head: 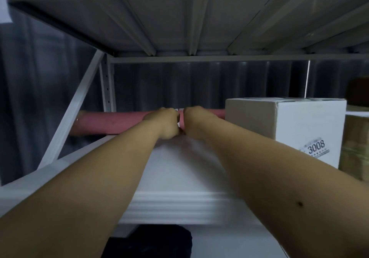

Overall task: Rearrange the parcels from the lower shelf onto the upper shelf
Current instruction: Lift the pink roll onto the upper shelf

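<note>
A long pink tube parcel lies crosswise at the back of the white upper shelf. Its left end sticks out past the shelf's upright. Both arms reach deep into the shelf. My left hand and my right hand sit side by side on the tube's middle, fingers curled over it, with a white label showing between them. The tube's right end runs behind a cardboard box.
The cardboard box with a white side and a "3008" sticker stands on the shelf at right. More brown taped parcels sit beyond it. A ribbed metal shelf hangs low overhead. A white diagonal brace crosses at left.
</note>
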